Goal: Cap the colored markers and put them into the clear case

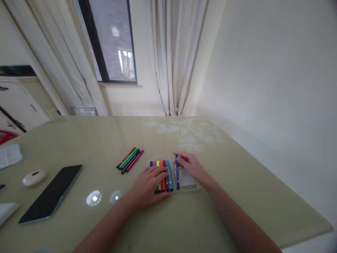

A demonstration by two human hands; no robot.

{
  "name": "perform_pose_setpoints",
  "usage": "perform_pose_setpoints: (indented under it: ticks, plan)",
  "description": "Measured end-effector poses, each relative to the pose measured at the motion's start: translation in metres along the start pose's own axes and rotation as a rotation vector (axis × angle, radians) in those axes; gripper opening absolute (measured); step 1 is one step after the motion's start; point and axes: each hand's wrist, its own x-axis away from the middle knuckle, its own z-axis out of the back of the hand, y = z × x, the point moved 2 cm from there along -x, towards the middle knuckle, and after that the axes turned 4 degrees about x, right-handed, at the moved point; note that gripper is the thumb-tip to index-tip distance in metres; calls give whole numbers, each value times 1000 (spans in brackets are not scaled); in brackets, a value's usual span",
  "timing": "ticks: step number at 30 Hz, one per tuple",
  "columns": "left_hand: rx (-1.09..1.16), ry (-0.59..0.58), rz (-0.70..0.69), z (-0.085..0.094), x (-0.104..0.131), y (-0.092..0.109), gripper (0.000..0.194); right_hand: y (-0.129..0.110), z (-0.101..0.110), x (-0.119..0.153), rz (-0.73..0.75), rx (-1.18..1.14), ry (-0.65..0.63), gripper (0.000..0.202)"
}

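A clear plastic case (195, 188) lies opened out on the table, its left half filled with a row of coloured markers (171, 177). My left hand (150, 182) rests across that row with fingers stretched out, its thumb along the near edge; it covers part of the markers. Between the thumb and fingers of my right hand (191, 165) is a blue marker (177, 177), pinched near its far end. This marker lies along the left side of the case's right half, beside a white paper insert (185, 178).
Several loose markers (130, 160), red, green, black and pink, lie beyond my left hand. Further left are a black tablet (52, 193), a white rounded object (34, 177) and a paper sheet (10, 155). A wall borders the glossy table (237, 168) on the right.
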Motion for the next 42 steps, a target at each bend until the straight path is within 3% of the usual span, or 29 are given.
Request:
perform_pose_setpoints:
  ticks: [9, 16, 29, 31, 36, 39, 42]
  plan:
    - [-9, -21, -53, 1, 0, 8, 60, -2, -2, 3, 80, 231, 34, 31]
    - [-50, -81, -116, -3, 0, 23, 50, -4, -4, 5, 158, 470, 34, 23]
    - [-12, -14, -130, -5, -2, 20, 52, 0, -4, 5, 180, 491, -9, 21]
    - [4, 56, -51, 1, -3, 9, 45, -1, -2, 5, 189, 486, 7, 22]
    - [-301, 292, 428, 26, 4, -36, 29, -6, 0, 7, 218, 470, 79, 21]
    - [-468, 259, 582, 35, 12, -55, 27, -10, -1, 7, 226, 466, 75, 20]
    - [-476, 222, 629, 35, 17, -63, 26, -12, -2, 8, 224, 477, 73, 20]
